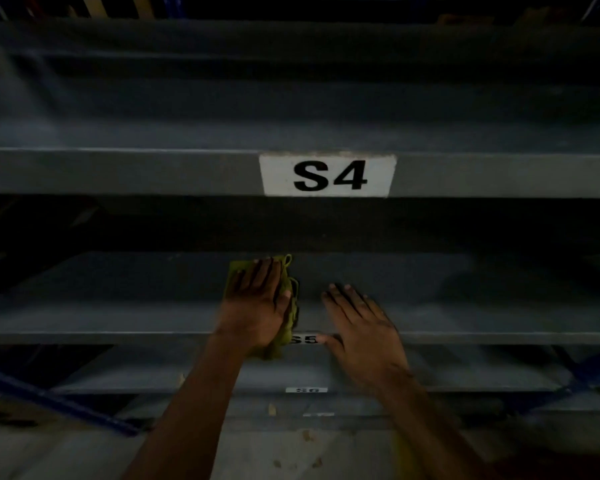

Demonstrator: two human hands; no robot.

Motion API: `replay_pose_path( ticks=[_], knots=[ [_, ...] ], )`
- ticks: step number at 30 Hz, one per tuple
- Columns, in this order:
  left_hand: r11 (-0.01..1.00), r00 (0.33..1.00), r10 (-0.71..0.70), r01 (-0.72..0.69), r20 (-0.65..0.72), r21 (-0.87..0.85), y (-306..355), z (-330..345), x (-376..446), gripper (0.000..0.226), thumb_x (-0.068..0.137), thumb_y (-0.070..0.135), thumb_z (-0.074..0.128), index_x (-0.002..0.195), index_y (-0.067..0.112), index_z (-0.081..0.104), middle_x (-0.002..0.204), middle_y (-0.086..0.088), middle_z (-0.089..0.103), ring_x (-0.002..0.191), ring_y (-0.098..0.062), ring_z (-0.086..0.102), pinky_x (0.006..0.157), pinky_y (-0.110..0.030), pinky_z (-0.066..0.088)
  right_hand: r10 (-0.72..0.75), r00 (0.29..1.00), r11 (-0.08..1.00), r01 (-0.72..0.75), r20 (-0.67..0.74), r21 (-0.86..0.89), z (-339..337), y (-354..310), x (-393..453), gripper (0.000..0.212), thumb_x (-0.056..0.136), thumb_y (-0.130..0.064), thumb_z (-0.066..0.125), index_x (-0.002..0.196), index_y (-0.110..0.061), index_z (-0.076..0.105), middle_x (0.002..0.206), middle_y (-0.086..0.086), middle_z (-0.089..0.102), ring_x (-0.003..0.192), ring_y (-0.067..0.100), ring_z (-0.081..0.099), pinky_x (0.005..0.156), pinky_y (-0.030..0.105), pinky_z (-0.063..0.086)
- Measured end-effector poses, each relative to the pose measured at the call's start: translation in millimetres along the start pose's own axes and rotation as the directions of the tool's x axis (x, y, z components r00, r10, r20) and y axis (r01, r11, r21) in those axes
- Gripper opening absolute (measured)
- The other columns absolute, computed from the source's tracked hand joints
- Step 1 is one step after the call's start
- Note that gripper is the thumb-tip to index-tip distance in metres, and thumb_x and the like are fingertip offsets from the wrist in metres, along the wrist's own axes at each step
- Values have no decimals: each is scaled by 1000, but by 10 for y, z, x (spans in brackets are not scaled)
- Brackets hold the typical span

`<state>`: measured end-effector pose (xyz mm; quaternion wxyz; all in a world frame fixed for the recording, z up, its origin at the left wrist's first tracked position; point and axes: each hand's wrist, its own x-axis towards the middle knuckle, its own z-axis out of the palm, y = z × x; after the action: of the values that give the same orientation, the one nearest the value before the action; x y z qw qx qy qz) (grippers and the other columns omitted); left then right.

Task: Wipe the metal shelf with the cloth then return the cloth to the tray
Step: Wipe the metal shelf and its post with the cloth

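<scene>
A grey metal shelf (118, 317) labelled S5 runs across the lower middle of the head view. A yellow-green cloth (291, 299) lies bunched on it, part of it hanging over the front edge. My left hand (257, 299) presses flat on top of the cloth, fingers pointing into the shelf. My right hand (361, 323) rests flat on the same shelf just to the right, fingers spread, thumb on the front lip by the S5 label. It holds nothing. No tray is in view.
Above is the shelf labelled S4 (327, 175), its front lip overhanging the dark gap. Below sits shelf S6 (306, 390). Blue diagonal braces (59, 403) cross at lower left and lower right. The scene is dim.
</scene>
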<state>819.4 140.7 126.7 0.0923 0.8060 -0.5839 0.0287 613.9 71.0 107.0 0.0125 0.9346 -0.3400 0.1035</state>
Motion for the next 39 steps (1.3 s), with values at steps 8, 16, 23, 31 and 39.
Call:
replay_pose_path(
  ticks=[8,16,23,31,39],
  knots=[
    [999,999,-29,28,29,27,475,42,128,61,97,42,17,145,7,30,152,-12,29,141,-29,22,114,-44,10,4,1000,1000,-4,16,9,-14,-25,-20,70,88,-61,27,145,-20,32,151,0,36,140,20,30,117,36,17],
    [994,994,109,-109,17,-3,344,20,-177,60,97,42,20,134,5,49,136,-15,52,126,-31,47,108,-43,28,12,997,999,-16,72,44,-7,-15,-61,69,87,-63,34,141,-20,40,147,-2,43,137,17,37,114,39,24],
    [994,996,92,-92,10,60,-102,-14,-148,61,97,45,20,138,8,44,139,-11,49,128,-28,45,106,-41,21,40,994,993,-50,100,104,-85,-22,-21,69,83,-67,37,136,-25,48,142,-6,49,131,14,45,109,33,19],
    [1000,999,-11,9,48,30,-48,-32,86,68,98,47,10,131,5,53,132,-13,55,119,-31,54,106,-31,12,16,999,993,-22,51,113,-56,-9,-6,71,78,-67,39,133,-24,50,139,-5,53,128,15,49,111,36,33],
    [998,998,-50,50,34,24,401,175,411,82,81,55,-8,150,15,10,158,-4,9,144,-22,6,115,-40,4,-47,997,996,42,55,80,-29,88,-20,68,83,-60,37,134,-18,51,140,-1,52,128,17,49,108,35,21]
  ],
)
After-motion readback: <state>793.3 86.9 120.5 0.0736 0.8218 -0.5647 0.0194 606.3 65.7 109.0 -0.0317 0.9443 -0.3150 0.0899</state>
